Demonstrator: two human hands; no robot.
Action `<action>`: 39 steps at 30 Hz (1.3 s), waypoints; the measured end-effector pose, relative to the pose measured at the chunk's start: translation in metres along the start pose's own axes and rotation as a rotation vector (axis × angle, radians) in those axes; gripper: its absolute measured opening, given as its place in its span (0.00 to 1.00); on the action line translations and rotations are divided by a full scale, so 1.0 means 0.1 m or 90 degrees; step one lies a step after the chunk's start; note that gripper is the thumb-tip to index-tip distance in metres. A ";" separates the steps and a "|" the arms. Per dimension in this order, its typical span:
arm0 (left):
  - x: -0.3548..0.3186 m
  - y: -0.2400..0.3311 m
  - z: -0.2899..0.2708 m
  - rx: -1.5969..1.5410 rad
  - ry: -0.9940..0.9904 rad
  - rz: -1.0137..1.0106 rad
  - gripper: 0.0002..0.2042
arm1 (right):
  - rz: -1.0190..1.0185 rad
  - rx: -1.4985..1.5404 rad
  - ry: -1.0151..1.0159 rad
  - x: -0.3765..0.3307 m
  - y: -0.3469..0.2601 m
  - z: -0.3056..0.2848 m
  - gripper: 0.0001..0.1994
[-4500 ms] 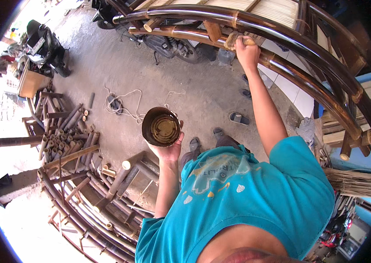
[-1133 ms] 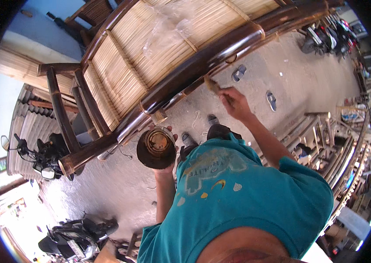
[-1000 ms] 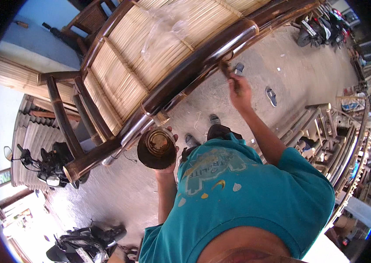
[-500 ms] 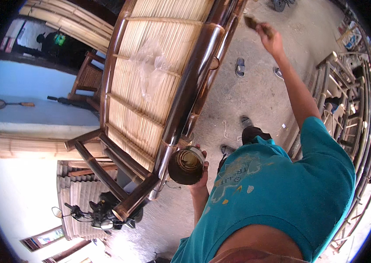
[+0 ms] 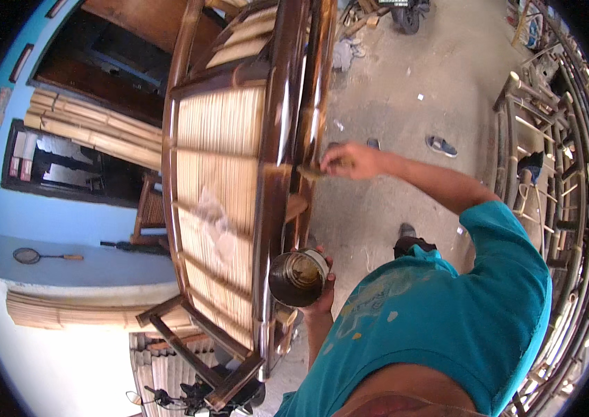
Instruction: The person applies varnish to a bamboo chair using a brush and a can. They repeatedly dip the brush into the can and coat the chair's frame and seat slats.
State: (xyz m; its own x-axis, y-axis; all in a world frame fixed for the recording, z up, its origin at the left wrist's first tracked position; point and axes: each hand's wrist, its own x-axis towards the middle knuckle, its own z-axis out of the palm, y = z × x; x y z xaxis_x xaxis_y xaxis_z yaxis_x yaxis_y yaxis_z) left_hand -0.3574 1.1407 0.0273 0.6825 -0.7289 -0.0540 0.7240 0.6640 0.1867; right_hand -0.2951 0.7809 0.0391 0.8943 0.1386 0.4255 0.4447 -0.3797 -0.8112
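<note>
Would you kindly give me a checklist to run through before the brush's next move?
1. Brush gripped in the right hand: ok.
2. Can held in the left hand: ok, its mouth is in view.
3. Brush touching the outer bamboo rail: cannot tell; it is close, but contact is unclear.
4. Enough liquid in the can: cannot tell.
5. Slatted panel free of loose things: not ok, clear plastic lies on it.

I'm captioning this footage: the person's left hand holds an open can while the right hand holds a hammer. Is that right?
Not quite: the right hand holds a brush, not a hammer, as the head view shows. The left hand does hold an open can.
</note>
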 end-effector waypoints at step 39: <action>5.65 -2.11 -0.02 -0.009 0.059 -0.307 0.41 | 0.182 0.284 0.580 0.83 2.20 -5.00 0.11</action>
State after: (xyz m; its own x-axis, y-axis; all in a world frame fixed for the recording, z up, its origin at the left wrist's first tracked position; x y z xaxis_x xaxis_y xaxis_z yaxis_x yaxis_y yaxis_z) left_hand -0.1240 0.5893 -0.0450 0.2744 -0.9366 -0.2180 0.9607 0.2570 0.1054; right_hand -0.1472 0.2510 0.0966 0.6763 -0.7128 0.1861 0.3664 0.1063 -0.9244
